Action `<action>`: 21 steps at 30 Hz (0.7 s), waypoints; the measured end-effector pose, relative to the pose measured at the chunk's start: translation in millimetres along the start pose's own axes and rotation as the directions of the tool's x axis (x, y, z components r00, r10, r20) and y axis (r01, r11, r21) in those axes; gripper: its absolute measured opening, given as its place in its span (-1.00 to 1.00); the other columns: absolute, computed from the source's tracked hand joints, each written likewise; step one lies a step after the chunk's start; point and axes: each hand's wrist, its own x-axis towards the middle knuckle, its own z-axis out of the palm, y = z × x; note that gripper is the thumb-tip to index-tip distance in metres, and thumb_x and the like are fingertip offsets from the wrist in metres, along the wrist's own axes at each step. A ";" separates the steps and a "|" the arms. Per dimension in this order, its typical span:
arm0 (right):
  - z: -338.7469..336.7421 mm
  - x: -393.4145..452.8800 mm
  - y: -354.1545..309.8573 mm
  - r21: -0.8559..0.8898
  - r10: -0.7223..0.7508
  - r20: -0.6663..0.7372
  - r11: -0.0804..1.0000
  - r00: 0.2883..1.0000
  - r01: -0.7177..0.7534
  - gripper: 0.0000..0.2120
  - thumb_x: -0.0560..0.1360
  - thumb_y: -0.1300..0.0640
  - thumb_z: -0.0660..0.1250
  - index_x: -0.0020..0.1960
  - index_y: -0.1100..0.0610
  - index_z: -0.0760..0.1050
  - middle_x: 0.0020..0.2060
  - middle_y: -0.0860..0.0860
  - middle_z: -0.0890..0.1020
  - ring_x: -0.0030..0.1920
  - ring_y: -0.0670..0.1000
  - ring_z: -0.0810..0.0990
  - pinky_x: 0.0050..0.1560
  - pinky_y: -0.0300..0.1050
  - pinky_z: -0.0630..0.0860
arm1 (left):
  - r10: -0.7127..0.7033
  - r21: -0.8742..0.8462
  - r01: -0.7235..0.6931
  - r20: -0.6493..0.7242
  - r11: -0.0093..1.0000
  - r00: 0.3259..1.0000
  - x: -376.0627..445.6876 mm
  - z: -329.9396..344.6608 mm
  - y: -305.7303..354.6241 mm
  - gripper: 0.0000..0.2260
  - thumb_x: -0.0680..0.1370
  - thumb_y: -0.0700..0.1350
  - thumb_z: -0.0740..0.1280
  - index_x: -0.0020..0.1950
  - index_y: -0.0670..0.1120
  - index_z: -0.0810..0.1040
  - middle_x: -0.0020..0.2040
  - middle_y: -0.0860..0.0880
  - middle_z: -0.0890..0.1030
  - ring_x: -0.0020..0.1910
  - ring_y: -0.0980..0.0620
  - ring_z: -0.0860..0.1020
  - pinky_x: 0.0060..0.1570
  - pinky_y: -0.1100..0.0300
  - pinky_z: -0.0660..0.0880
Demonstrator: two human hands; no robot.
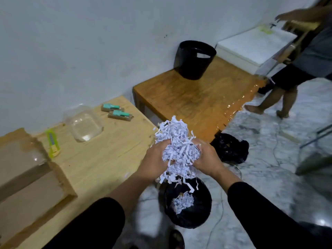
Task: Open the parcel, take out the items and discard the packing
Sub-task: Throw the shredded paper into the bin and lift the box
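Note:
A big wad of white shredded paper point(177, 141) is held between both my hands above a black bin point(186, 216) on the floor. My left hand point(152, 159) grips it from the left, my right hand point(206, 157) from the right. Some shreds point(183, 202) lie inside the bin and a few strips hang down over it. The opened cardboard parcel point(25, 177) sits on the light wooden table point(100, 159) at the left. Two teal items on brown cards point(116, 112) lie at the table's far end.
A clear plastic tray point(84, 126) and a green utility knife point(53, 141) lie on the table. A darker wooden table point(194, 97) carries a black bucket point(195, 59). A black bag point(230, 148) lies on the marble floor. Another person point(296, 69) stands at the far right by a white box point(251, 45).

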 end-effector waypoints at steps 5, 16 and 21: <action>-7.5 -29.4 69.8 -0.025 0.104 0.028 0.994 0.994 -0.104 -0.40 0.27 0.46 0.34 0.29 0.18 0.43 0.27 0.02 0.48 0.25 0.02 0.47 0.19 -0.33 0.34 | 0.022 0.025 -0.025 0.096 0.999 0.995 -2.8 81.3 3.0 -0.48 0.31 -0.18 0.48 0.24 -0.26 0.49 0.14 -0.19 0.61 0.11 -0.05 0.59 0.20 0.26 0.37; 52.8 -26.0 237.3 -0.012 0.333 0.172 0.942 0.927 -0.336 -0.40 0.28 0.39 0.37 0.31 0.22 0.37 0.28 0.17 0.41 0.24 0.10 0.46 0.04 -0.48 0.21 | -0.258 0.056 0.254 0.315 0.966 0.913 12.6 253.3 -60.1 -0.40 0.42 -0.16 0.46 0.40 -0.16 0.31 0.34 -0.09 0.41 0.30 -0.03 0.40 0.18 0.32 0.24; 74.1 -6.3 275.1 0.002 0.344 0.227 0.935 0.911 -0.354 -0.22 0.34 0.16 0.47 0.47 0.04 0.18 0.39 0.13 0.28 0.37 0.08 0.31 0.23 -0.36 0.23 | -0.276 0.175 0.230 0.326 0.957 0.904 28.3 290.9 -80.7 -0.41 0.49 -0.13 0.37 0.47 -0.12 0.21 0.52 -0.16 0.11 0.50 -0.12 0.13 0.37 0.21 0.13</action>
